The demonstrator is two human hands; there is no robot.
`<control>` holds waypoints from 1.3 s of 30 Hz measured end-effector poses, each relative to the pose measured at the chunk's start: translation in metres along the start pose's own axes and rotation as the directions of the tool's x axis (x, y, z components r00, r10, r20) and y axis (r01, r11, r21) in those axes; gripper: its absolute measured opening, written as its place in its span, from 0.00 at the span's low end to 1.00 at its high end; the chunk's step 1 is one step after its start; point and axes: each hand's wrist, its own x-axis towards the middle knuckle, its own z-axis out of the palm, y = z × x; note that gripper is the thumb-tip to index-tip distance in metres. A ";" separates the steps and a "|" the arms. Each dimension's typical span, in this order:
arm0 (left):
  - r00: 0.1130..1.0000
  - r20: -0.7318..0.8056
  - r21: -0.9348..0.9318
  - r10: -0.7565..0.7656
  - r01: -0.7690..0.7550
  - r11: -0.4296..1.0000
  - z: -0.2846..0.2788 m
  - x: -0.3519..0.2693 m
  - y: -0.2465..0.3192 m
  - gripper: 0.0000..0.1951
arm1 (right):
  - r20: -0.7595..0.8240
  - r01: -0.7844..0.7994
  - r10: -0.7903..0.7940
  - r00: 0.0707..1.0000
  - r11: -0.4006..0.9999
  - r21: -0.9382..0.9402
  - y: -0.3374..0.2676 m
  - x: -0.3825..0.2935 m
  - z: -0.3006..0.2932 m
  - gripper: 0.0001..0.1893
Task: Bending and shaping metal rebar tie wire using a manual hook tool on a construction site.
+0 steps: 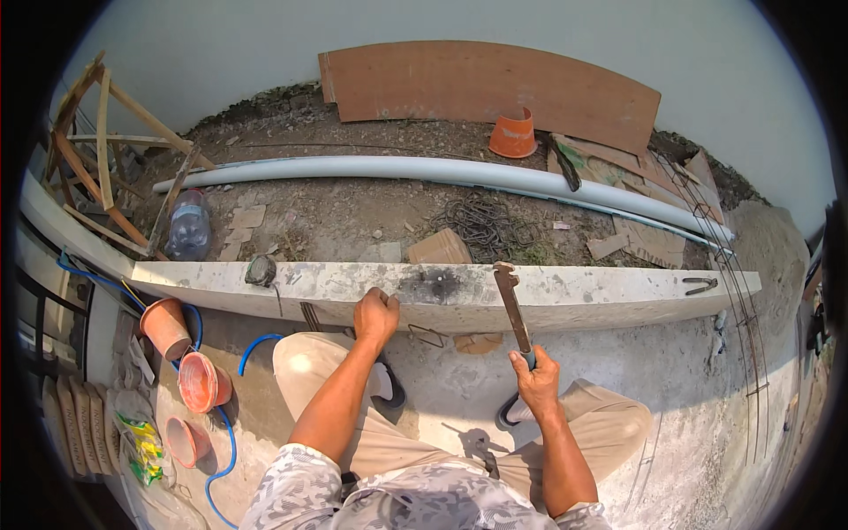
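Note:
My right hand grips the blue-green handle of a rusty steel rebar bending wrench, whose notched head stands upright over the low concrete wall. My left hand is curled at the wall's near edge; whether it holds anything I cannot tell. Between the hands, a dark stain with small metal pins marks the wall top. Below it a bent steel stirrup leans near the wall's foot. A tape measure rests on the wall at the left, and pincers lie at its right end.
Beyond the wall lie a heap of bent stirrups, a cardboard box, a long white pipe and a large plastic bottle. Orange buckets and a blue hose are at the left, a rebar cage at the right.

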 end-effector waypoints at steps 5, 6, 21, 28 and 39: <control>0.949 0.301 0.245 -0.090 0.014 0.969 0.029 -0.001 -0.037 0.18 | -0.036 0.043 -0.041 0.999 0.998 0.052 0.004 0.027 -0.027 0.17; 0.945 0.311 0.248 -0.103 0.023 0.968 0.039 0.002 -0.042 0.18 | -0.056 0.066 -0.062 0.997 0.994 0.087 -0.002 0.037 -0.040 0.17; 0.656 0.738 0.558 0.157 -0.725 0.403 0.270 0.022 -0.203 0.19 | -0.609 0.216 0.071 0.790 0.897 0.386 0.027 0.076 -0.162 0.24; 0.848 0.511 0.669 -0.141 -0.290 0.685 0.310 0.034 -0.233 0.19 | -0.580 0.051 0.232 0.781 0.902 0.429 0.028 0.092 -0.158 0.24; 0.864 0.495 0.621 -0.095 -0.274 0.734 0.331 0.036 -0.248 0.27 | -0.552 0.032 0.181 0.814 0.935 0.353 0.037 0.089 -0.158 0.22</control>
